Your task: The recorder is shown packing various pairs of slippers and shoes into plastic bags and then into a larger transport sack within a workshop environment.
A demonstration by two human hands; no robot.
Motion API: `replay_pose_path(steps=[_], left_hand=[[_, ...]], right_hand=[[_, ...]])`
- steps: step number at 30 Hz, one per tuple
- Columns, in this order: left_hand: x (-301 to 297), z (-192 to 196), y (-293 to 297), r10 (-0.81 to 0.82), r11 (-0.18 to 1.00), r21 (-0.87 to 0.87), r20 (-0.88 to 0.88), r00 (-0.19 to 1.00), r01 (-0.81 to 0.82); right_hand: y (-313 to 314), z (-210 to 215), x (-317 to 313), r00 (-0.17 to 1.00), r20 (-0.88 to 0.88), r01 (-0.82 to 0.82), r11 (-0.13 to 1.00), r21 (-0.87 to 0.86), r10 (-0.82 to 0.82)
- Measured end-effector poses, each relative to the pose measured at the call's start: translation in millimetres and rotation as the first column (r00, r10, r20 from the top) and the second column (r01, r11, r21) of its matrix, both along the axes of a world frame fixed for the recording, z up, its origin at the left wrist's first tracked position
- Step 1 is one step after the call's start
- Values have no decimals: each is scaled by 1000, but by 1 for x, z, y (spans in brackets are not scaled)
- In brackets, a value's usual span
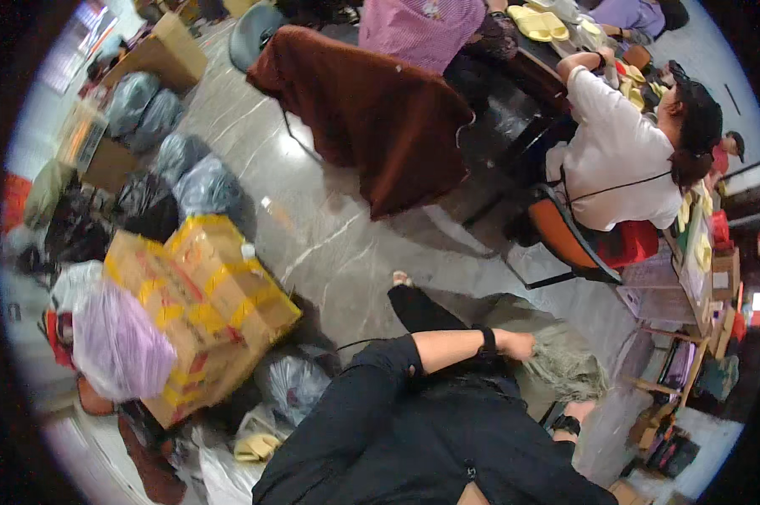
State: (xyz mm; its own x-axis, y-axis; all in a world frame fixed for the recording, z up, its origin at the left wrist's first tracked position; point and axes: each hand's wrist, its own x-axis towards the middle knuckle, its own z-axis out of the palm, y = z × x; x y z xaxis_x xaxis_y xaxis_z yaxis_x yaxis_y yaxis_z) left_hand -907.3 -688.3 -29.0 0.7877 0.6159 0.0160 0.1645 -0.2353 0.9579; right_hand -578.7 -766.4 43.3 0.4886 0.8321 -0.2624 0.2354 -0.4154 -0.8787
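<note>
Floor point(329, 227): grey polished stone w/ pale veins, glossy, light streaks across it. Room packed, looks like a workshop or storeroom.

Left hand point(517, 345), black band at wrist, fingers clenched on a grey-green fuzzy cloth point(569, 366) that hangs low at center-right, over the floor just beside the person's dark trouser leg. Right hand point(575, 412) only partly seen below the cloth, watch on wrist; fingers hidden, can't tell if grasping or loose.

Left side: yellow cardboard boxes point(203, 303) stacked at a tilt, a lilac plastic bag point(119, 345) leaning on them, grey and black bags point(178, 181) piled behind toward the wall, more boxes further back. Clear bags at the foot of the boxes.

Top center: brown blanket point(372, 109) draped over a chair. Right of it a second person in a white top point(616, 164) sits on an orange chair point(565, 236) at a table w/ yellow slippers point(540, 23).

Far right: shelves point(700, 295) w/ stacked goods, blurred toward rim.
</note>
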Motion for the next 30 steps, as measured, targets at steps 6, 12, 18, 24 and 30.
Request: replay_pose_path(steps=[6, 12, 18, 24, 30], left_hand=[[-105, 60, 28, -67, 932, -361, -63, 996, 40], [-195, 117, 57, -162, 872, -478, -86, 983, 102], [-282, 103, 46, -67, 754, -651, -214, 974, -91], [-371, 127, 21, -130, 650, -749, -277, 952, -129], [-439, 184, 13, -32, 623, -775, -159, 987, -105]], right_hand=[[-8, 37, -151, 955, 286, 66, 995, 73, -84], [41, 75, -258, 758, -441, 612, 758, 224, -481], [37, 60, -329, 745, -327, 666, 684, 297, -582], [27, 55, -426, 679, -313, 731, 574, 368, -664], [75, 127, -524, 827, -274, 562, 739, 371, -491]])
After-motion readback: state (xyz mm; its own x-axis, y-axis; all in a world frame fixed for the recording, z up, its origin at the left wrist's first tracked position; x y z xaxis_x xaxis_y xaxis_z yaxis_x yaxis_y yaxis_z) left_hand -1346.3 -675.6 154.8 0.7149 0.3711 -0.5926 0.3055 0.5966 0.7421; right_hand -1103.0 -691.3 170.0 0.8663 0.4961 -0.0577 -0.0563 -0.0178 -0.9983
